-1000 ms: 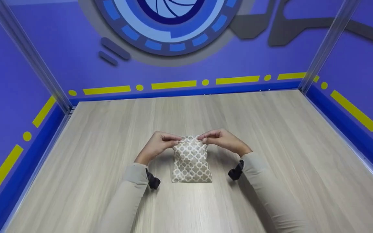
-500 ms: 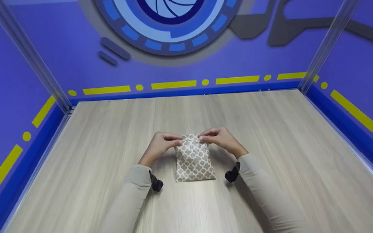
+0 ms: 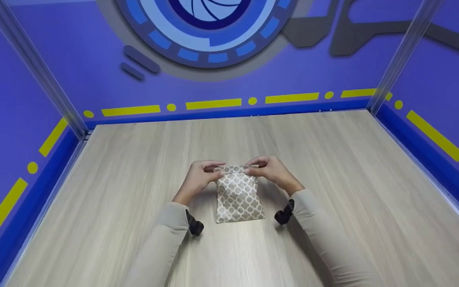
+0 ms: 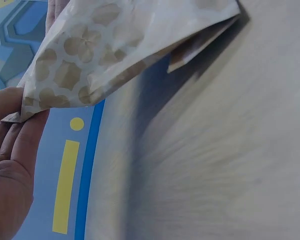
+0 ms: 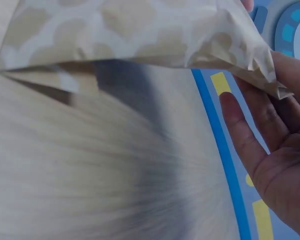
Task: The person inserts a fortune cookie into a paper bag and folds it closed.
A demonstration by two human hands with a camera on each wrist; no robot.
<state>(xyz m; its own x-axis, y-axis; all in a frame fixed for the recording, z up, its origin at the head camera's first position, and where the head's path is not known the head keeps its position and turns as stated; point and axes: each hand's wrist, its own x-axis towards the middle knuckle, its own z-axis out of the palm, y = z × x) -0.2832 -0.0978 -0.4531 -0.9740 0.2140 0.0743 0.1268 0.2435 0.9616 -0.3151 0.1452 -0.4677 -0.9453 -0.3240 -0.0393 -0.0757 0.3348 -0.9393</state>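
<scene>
A small paper bag (image 3: 239, 197) with a tan-and-white quatrefoil pattern lies in the middle of the head view, its bottom edge toward me. A crease runs across it just below the top edge. My left hand (image 3: 197, 178) pinches the top left corner, thumb in front and fingers behind; the left wrist view shows this thumb (image 4: 7, 104) on the paper. At the top right corner my right hand (image 3: 274, 172) pinches the bag in the same way. In the right wrist view the bag's underside stands partly off the table, with a flap below it. Its contents are hidden.
The light wood table (image 3: 134, 191) spreads around the bag on all sides. Blue-purple panels with yellow dashes (image 3: 213, 104) enclose its back and sides. Black wrist cameras (image 3: 195, 227) are strapped at both cuffs.
Both hands have shifted the bag slightly to the right. Its creased top strip shows more plainly than half a second ago, and the left fingers have lifted a little along the top edge.
</scene>
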